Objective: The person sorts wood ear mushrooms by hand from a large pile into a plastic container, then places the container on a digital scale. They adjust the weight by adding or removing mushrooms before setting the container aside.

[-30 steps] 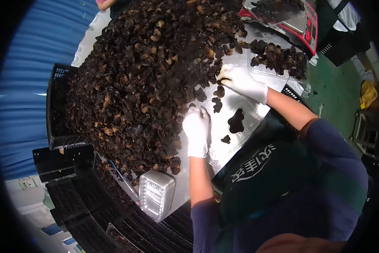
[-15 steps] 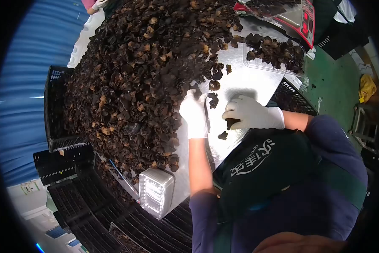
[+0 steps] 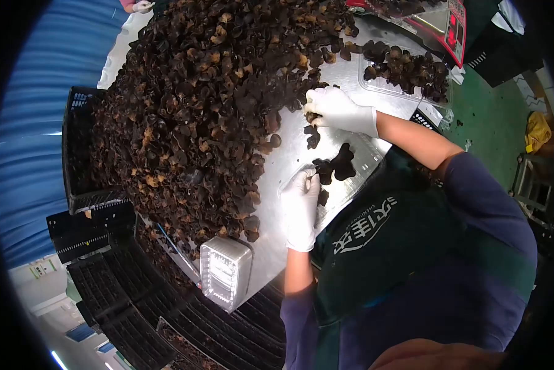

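White gloves cover both my hands. My left hand point(image 3: 300, 206) pinches the edge of a dark wood ear mushroom point(image 3: 323, 171) between thumb and fingers. Beside that piece, a larger dark wood ear point(image 3: 343, 161) rests over what looks like a clear plastic tray point(image 3: 370, 159). My right hand point(image 3: 337, 111) is farther out, near the edge of the pile, its fingers closed around a small brownish wood ear point(image 3: 312, 117), mostly hidden by the glove. Just below it a loose piece point(image 3: 313, 137) lies on the metal table point(image 3: 277, 179).
A large heap of wood ears point(image 3: 184, 123) covers the table's left and far side. A filled clear tray point(image 3: 406, 71) stands beside a red scale point(image 3: 452, 31). Stacked empty clear trays point(image 3: 226, 271) sit at the near edge. Black crates point(image 3: 83, 154) surround the table; another person's gloved hand point(image 3: 142, 6) shows at the top.
My right hand has moved up and left, toward the pile. My left hand has drawn back from the pile toward me. Dark wood ears now show over the tray area.
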Demonstrator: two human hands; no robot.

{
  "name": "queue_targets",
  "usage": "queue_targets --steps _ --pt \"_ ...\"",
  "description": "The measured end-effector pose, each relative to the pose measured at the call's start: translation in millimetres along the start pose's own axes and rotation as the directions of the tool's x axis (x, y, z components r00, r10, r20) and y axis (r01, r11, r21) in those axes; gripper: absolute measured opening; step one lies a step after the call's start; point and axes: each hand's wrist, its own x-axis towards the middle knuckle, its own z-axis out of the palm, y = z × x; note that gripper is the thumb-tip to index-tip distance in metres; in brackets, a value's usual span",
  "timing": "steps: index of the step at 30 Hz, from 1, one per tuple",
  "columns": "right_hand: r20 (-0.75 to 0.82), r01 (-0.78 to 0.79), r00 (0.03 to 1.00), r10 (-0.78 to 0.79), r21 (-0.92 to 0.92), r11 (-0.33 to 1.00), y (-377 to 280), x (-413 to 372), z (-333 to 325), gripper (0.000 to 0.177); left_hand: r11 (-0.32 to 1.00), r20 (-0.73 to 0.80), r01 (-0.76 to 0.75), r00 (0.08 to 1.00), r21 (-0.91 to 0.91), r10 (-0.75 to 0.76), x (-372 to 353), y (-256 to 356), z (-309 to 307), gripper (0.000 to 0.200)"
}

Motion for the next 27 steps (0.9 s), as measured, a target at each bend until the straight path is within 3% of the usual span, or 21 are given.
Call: queue_targets --steps 2,3,4,6,7,8,10,11,13,14,15,16,18,19,20,22,24,26,27 --pt "0.021 -0.117 0.993 0.115 0.165 0.979 3.5 1.2 3.3 0.019 0.997 -0.022 0.025 0.999 -0.075 -0.027 -3.8 12.5 -3.8 0.006" --pt "-0.029 -0.147 0.988 0.152 0.139 0.979 -2.9 1.2 -2.9 0.016 0.988 -0.045 0.041 0.998 -0.150 -0.048 -4.7 19.3 -6.2 0.006" --pt "-0.028 -0.147 0.988 0.152 0.138 0.979 -9.2 -1.5 -12.1 0.016 0.988 -0.045 0.041 0.998 -0.151 -0.048 -5.6 22.9 -8.1 0.006" --pt "-0.013 -0.101 0.994 0.111 0.314 0.944 -22.8 -11.2 -36.2 0.017 0.929 -0.034 0.212 0.972 -0.302 -0.233 -8.4 26.8 -10.9 0.007" --pt "0.087 -0.150 0.988 0.126 0.387 0.910 -32.5 -18.1 -50.2 0.022 0.928 -0.032 0.213 0.972 -0.304 -0.233 -10.1 26.4 -10.6 0.007" --pt "0.088 -0.152 0.988 0.128 0.384 0.911 -39.7 -23.5 -60.6 0.022 0.932 -0.038 0.197 0.975 -0.305 -0.218 -11.9 25.7 -10.7 0.007" --pt "0.363 -0.230 0.927 0.092 0.358 0.905 -50.2 -33.6 -72.4 0.034 0.934 -0.042 0.181 0.978 -0.307 -0.203 -16.1 17.9 -7.2 0.008" --pt "0.280 -0.135 0.959 0.049 0.294 0.946 -52.0 -40.4 -66.6 0.046 0.932 -0.083 0.156 0.978 -0.327 -0.193 -19.3 7.1 -1.6 0.009" --pt "0.239 -0.069 0.971 -0.006 0.301 0.951 -61.2 -44.6 -66.9 0.049 0.928 -0.122 0.134 0.975 -0.347 -0.187 -20.8 7.2 1.3 0.010" --pt "0.197 0.002 0.978 -0.065 0.305 0.952 -66.9 -46.2 -66.7 0.052 0.970 -0.120 -0.003 0.992 -0.244 -0.027 -23.1 8.6 1.5 0.012" --pt "0.277 -0.029 0.951 -0.138 0.523 0.852 -73.7 -46.1 -65.0 0.051 0.979 -0.100 -0.149 0.986 -0.140 0.136 -24.3 12.9 0.5 0.015" --pt "0.252 0.027 0.946 -0.202 0.562 0.827 -78.6 -47.1 -60.9 0.045 0.978 -0.100 -0.152 0.985 -0.141 0.139 -25.3 21.7 -0.7 0.015" --pt "0.439 -0.018 0.884 -0.163 0.378 0.926 -78.2 -59.8 -69.3 0.040 0.989 -0.063 0.023 0.997 -0.145 -0.033 -26.3 37.2 -3.0 0.020" --pt "0.405 0.033 0.897 -0.178 0.340 0.940 -72.9 -71.3 -78.9 0.040 0.992 -0.162 -0.128 0.978 0.020 0.129 -24.5 19.2 0.8 0.021" --pt "0.372 0.081 0.908 -0.195 0.300 0.950 -66.4 -85.4 -92.9 0.040 0.991 -0.160 -0.131 0.978 0.020 0.132 -24.6 6.4 1.4 0.021" --pt "0.635 -0.017 0.758 -0.147 0.245 0.969 -47.5 -106.8 -139.4 0.043 0.963 0.047 0.156 0.988 -0.222 -0.149 -26.3 -10.8 -1.5 0.020" --pt "0.657 -0.027 0.752 -0.039 0.091 0.995 -39.9 -115.1 -166.4 0.047 0.980 0.098 0.138 0.987 -0.141 -0.125 -22.7 -21.1 -5.9 0.019" --pt "0.369 -0.116 0.929 0.035 0.198 0.973 -20.9 -123.7 -147.9 0.046 0.999 -0.001 0.004 1.000 -0.044 -0.004 -13.9 -32.9 -5.4 0.016" --pt "0.520 -0.250 0.827 0.211 0.005 0.968 -26.0 -99.5 -148.2 0.041 0.929 -0.110 -0.356 0.924 0.103 0.367 9.5 -20.1 -8.7 0.015"
